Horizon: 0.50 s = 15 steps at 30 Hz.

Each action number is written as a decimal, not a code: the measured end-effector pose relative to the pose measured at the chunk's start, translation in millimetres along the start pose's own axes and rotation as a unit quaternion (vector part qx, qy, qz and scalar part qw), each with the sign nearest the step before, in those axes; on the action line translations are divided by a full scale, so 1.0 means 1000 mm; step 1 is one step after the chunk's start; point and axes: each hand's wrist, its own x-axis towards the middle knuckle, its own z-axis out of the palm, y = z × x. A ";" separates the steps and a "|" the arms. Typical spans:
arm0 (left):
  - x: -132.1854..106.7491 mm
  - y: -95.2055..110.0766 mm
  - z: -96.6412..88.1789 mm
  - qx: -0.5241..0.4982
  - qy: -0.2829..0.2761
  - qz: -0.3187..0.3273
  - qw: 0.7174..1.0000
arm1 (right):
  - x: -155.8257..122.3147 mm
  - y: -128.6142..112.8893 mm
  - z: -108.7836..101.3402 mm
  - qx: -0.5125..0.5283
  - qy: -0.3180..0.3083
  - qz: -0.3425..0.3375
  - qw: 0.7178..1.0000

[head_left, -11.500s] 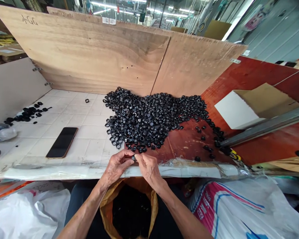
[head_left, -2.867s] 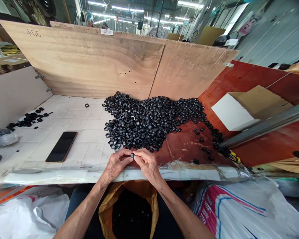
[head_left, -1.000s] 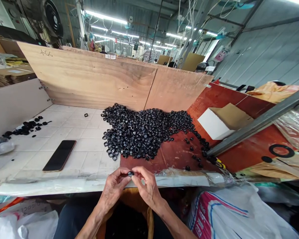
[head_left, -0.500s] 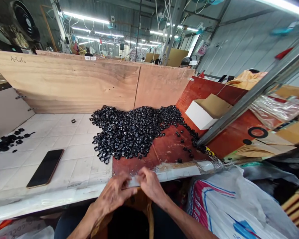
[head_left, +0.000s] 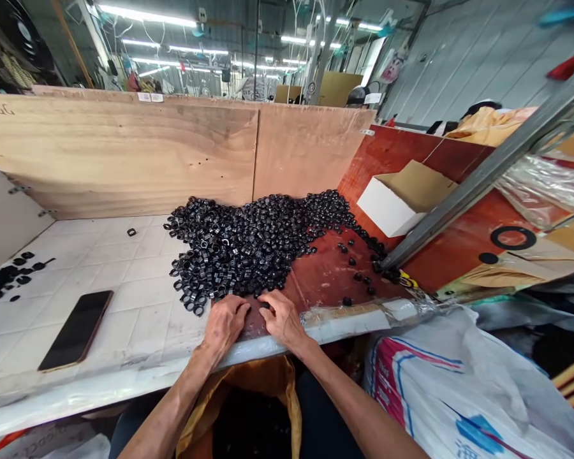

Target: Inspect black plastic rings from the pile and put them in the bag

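Observation:
A large heap of small black rings point(head_left: 249, 245), possibly rubber or plastic, covers the boundary between white tile and red board. My left hand point(head_left: 224, 324) lies flat on the red board point(head_left: 325, 280) at the heap's near edge, holding nothing I can see. My right hand point(head_left: 282, 320) is beside it, its fingertips at a single black ring point(head_left: 266, 305). Whether those fingers grip that ring, I cannot tell. Several loose rings point(head_left: 358, 275) are scattered to the right of my hands.
A phone point(head_left: 75, 330) lies on the white tiles point(head_left: 143, 299), with a smaller black cluster point(head_left: 4, 277) at far left. A plywood wall point(head_left: 124, 153) stands behind. A white box point(head_left: 392, 207) and metal rail point(head_left: 488, 172) are right; below the edge are an orange bag point(head_left: 282, 395) and woven sack point(head_left: 459, 389).
My hands have moved from the table's front edge, where they held a ring together, forward onto the red board at the heap. That held ring no longer shows between them.

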 end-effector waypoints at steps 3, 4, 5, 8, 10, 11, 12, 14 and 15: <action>-0.016 -0.006 -0.004 -0.036 0.045 0.010 0.998 | 0.000 -0.001 -0.005 0.053 0.010 0.015 0.998; -0.020 -0.008 -0.004 -0.044 0.050 0.000 0.998 | 0.000 -0.002 -0.007 0.070 0.023 0.025 0.997; -0.024 -0.009 -0.004 -0.049 0.047 -0.012 0.998 | 0.000 -0.003 -0.007 0.087 0.036 0.037 0.995; -0.028 -0.010 -0.002 -0.045 0.016 -0.023 0.999 | 0.000 -0.006 -0.008 0.150 0.041 0.090 0.984; -0.026 -0.010 0.000 -0.037 0.005 -0.006 0.999 | -0.002 -0.010 -0.006 0.205 0.026 0.133 0.969; -0.024 -0.009 0.000 -0.033 0.002 0.002 0.999 | -0.003 -0.012 -0.004 0.232 0.022 0.152 0.961; -0.023 -0.009 0.000 -0.031 0.000 0.007 0.999 | -0.003 -0.015 -0.003 0.256 0.022 0.165 0.952; -0.022 -0.007 -0.001 -0.033 0.001 0.006 0.999 | -0.004 -0.020 0.000 0.289 0.024 0.181 0.940; -0.023 -0.006 -0.003 -0.041 0.002 -0.001 0.999 | -0.005 -0.023 0.000 0.299 0.020 0.184 0.936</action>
